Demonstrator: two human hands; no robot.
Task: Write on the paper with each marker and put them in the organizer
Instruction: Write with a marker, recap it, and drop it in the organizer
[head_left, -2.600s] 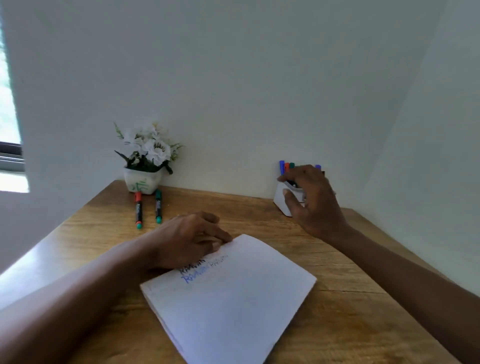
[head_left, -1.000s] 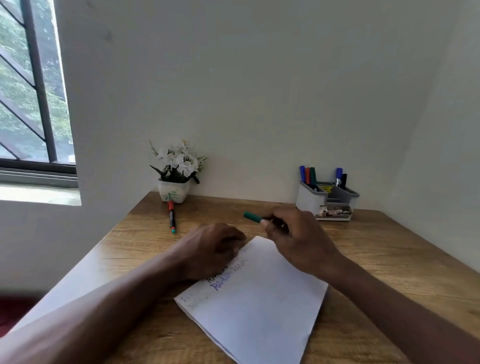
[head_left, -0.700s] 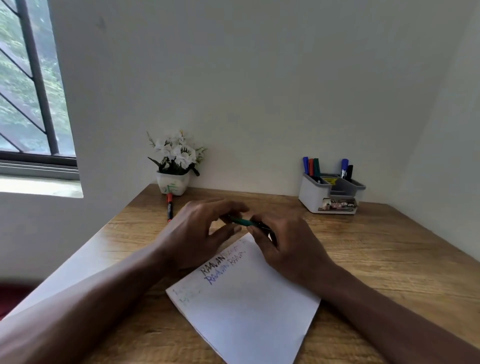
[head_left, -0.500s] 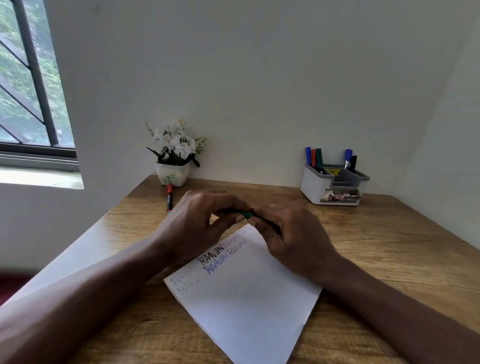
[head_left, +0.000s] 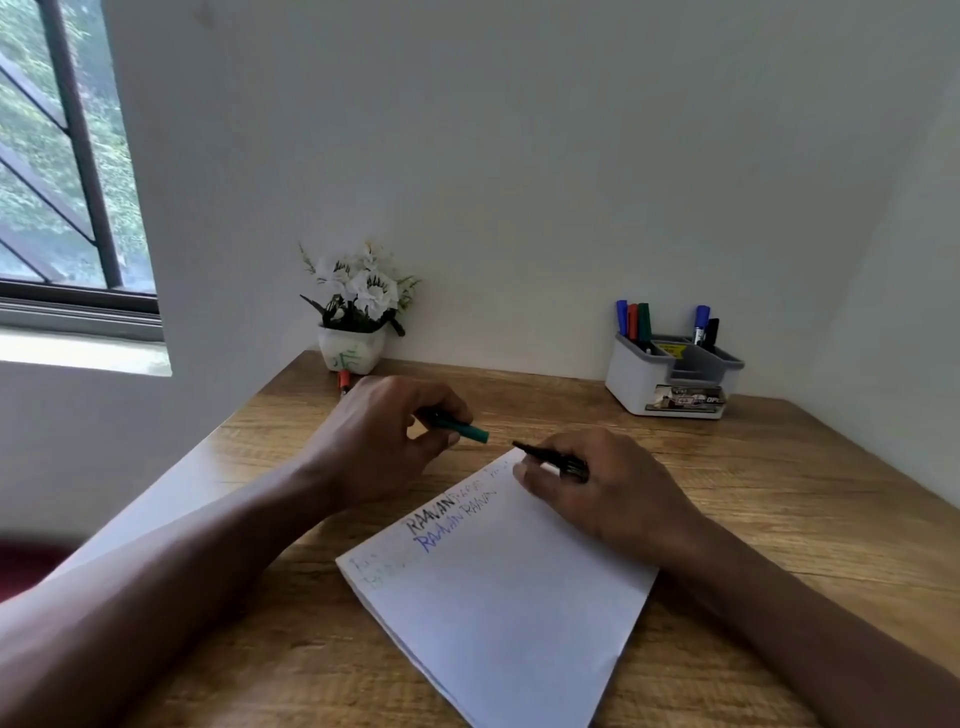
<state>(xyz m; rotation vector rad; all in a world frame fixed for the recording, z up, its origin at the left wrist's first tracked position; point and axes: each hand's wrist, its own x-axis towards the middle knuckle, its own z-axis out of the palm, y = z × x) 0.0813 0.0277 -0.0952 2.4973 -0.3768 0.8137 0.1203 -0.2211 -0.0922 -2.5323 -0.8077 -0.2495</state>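
- The left hand (head_left: 374, 441) pinches the green cap (head_left: 460, 427) just off the far edge of the paper (head_left: 509, 587).
- The right hand (head_left: 608, 483) grips the uncapped marker (head_left: 550, 457), its tip over the sheet's top corner.
- The step is probably writing, so lower the tip into blank space below the written lines.
- Press the left hand's heel on the sheet so it cannot slide on the surface (head_left: 779, 493).
- Keep the cap in hand and recap firmly before reaching for the organizer (head_left: 628, 384) at the back right.
- Another marker (head_left: 343, 381) lies by the flower pot (head_left: 353, 353).
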